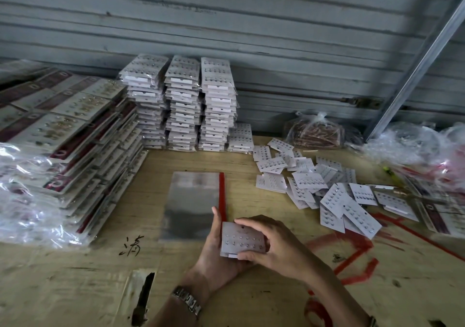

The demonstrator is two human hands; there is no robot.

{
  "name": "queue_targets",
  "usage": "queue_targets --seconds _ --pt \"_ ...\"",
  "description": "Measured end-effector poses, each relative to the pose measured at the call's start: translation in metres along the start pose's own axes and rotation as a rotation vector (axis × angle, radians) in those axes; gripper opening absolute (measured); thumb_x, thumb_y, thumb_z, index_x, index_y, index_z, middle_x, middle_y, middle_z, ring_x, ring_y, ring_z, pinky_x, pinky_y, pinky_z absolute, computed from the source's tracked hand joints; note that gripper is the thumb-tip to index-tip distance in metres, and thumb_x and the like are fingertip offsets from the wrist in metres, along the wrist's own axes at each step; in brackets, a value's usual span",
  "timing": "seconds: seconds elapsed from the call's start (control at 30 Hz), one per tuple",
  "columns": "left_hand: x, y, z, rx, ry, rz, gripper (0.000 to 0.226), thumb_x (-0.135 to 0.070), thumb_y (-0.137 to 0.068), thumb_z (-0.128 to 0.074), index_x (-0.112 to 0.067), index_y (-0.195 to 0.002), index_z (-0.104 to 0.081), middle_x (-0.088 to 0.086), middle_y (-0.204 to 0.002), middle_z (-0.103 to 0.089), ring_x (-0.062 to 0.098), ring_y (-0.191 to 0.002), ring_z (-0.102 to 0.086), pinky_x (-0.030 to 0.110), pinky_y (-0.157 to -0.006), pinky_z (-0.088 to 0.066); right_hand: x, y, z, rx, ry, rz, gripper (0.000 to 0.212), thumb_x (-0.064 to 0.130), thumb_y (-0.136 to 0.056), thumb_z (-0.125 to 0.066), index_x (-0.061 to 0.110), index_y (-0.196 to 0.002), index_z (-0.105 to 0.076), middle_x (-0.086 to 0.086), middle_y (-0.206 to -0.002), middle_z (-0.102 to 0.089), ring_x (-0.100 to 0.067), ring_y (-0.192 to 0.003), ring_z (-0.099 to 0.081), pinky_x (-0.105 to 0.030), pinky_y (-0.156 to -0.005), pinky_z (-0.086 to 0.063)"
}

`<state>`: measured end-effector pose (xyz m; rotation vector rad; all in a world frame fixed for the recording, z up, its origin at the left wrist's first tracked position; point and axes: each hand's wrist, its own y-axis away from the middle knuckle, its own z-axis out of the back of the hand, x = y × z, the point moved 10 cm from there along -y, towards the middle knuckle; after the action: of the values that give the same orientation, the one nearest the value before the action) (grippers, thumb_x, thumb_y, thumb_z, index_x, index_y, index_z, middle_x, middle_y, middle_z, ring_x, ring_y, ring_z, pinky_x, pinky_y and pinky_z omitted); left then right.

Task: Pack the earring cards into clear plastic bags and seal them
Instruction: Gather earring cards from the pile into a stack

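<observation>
Nearby, loose cards [327,190] lie scattered on the right of the bench [251,296]. Three tall stacks [181,105] of bagged ones stand against the far wall, and slanting maroon-edged packs [75,135] crowd the left. Clear bags [191,205] with a red strip lie flat at centre. Just nearer, both hands hold one card [241,238]: the left hand [214,248] cradles it from beneath, and the right hand [274,241] pinches its top and bottom edges. It is white, with a punched hole and rows of small studs. Fingers hide its right end, and the studs are too small to make out.
</observation>
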<state>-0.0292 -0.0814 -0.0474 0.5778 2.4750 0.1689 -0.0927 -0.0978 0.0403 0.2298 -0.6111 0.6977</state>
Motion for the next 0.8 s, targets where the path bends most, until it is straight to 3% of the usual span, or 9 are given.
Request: queue_targets --seconds 0.17,0.3,0.4,0.6,0.8 --pt "0.000 0.000 -0.004 0.024 0.008 0.006 0.104 -0.082 -0.081 -0.042 0.007 -0.132 -0.057 0.032 -0.131 -0.057 0.042 -0.122 -0.058 0.049 -0.098 -0.048 0.000 0.002 0.004 -0.018 -0.002 -0.004 0.072 0.070 -0.078 -0.062 0.049 -0.141 -0.037 0.042 -0.120 -0.038 0.016 -0.118 -0.037 -0.009 -0.093 -0.037" --pt "0.000 -0.001 -0.002 0.019 0.000 -0.003 0.102 -0.082 -0.081 -0.041 0.006 -0.130 -0.060 0.030 -0.130 -0.059 0.040 -0.122 -0.058 0.047 -0.097 -0.049 0.003 0.003 0.004 -0.009 0.004 0.001 0.073 0.072 -0.077 -0.061 0.049 -0.142 -0.037 0.041 -0.119 -0.040 0.020 -0.117 -0.034 -0.001 -0.090 -0.031" --pt "0.000 0.000 -0.001 0.022 0.023 -0.003 0.099 -0.081 -0.083 -0.041 0.004 -0.127 -0.062 0.029 -0.128 -0.062 0.040 -0.121 -0.060 0.047 -0.096 -0.050 0.003 0.002 0.003 0.007 0.021 0.002 0.072 0.069 -0.078 -0.062 0.047 -0.143 -0.037 0.027 -0.124 -0.047 0.018 -0.116 -0.035 -0.004 -0.092 -0.032" --pt "0.000 -0.001 0.002 -0.002 -0.001 -0.004 0.101 -0.083 -0.083 -0.039 0.004 -0.129 -0.062 0.029 -0.130 -0.060 0.040 -0.122 -0.059 0.047 -0.098 -0.049 0.001 0.001 0.001 0.013 0.023 -0.008 0.072 0.069 -0.079 -0.062 0.045 -0.143 -0.039 0.028 -0.126 -0.046 0.018 -0.117 -0.036 -0.003 -0.093 -0.031" --pt "-0.002 0.000 0.001 -0.012 0.028 -0.005 0.100 -0.082 -0.081 -0.046 0.007 -0.121 -0.066 0.029 -0.121 -0.065 0.041 -0.113 -0.064 0.047 -0.092 -0.052 0.000 0.001 -0.006 0.011 0.004 -0.006 0.071 0.064 -0.081 -0.064 0.044 -0.144 -0.038 0.026 -0.133 -0.048 0.008 -0.123 -0.041 -0.019 -0.106 -0.036"
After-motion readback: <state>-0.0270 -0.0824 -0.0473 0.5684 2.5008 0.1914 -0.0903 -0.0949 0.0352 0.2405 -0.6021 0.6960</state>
